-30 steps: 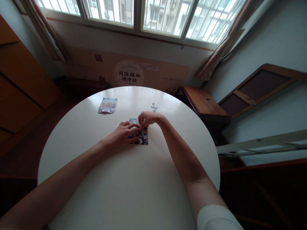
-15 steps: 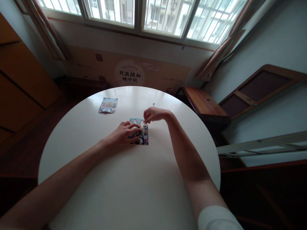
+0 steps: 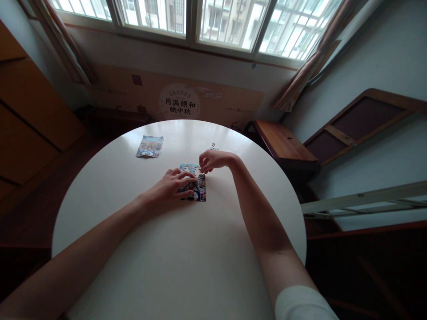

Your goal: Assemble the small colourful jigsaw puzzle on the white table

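Note:
A small, colourful jigsaw puzzle (image 3: 202, 191) lies on the white round table (image 3: 187, 249), with pale gaps in its upper part. My left hand (image 3: 171, 184) rests over its left side, fingers spread and pressing lightly on it, so that part is hidden. At the puzzle's upper right edge, my right hand (image 3: 211, 161) is closed in a pinch on a puzzle piece, mostly covered by the fingertips. Just beyond that hand, several loose puzzle pieces (image 3: 214, 145) lie on the table, partly hidden behind it.
A printed picture sheet (image 3: 150, 146) in similar colours lies at the table's back left. Behind the table are a printed cardboard panel (image 3: 213, 100) and barred windows. A wooden bench (image 3: 285, 140) stands beyond the right edge.
Almost nothing differs. My right hand stays pinched at the puzzle's upper right with only a slight shift of the fingers, and my left hand keeps its place.

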